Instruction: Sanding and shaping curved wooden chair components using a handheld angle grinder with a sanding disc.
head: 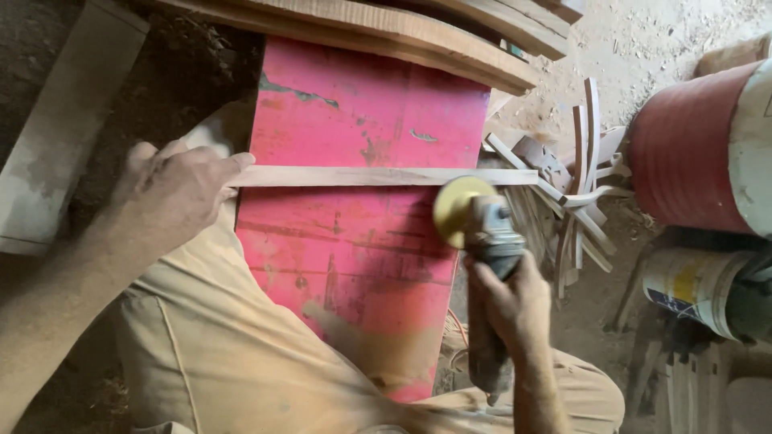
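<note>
A thin wooden strip [378,176] lies crosswise on a worn red board [354,265] between my knees. My left hand [178,193] grips the strip's left end at the board's edge. In my right hand [509,304] is a grey angle grinder [490,265], held by its body, pointing away from me. Its yellow sanding disc [457,208] sits just below the strip's right part, at or very near its edge.
Thick wooden planks [418,32] lie across the top. A heap of thin wood offcuts [579,185] sits to the right of the board. A red drum [696,145] and a paint can [700,291] stand at far right. A grey slab [56,137] lies left.
</note>
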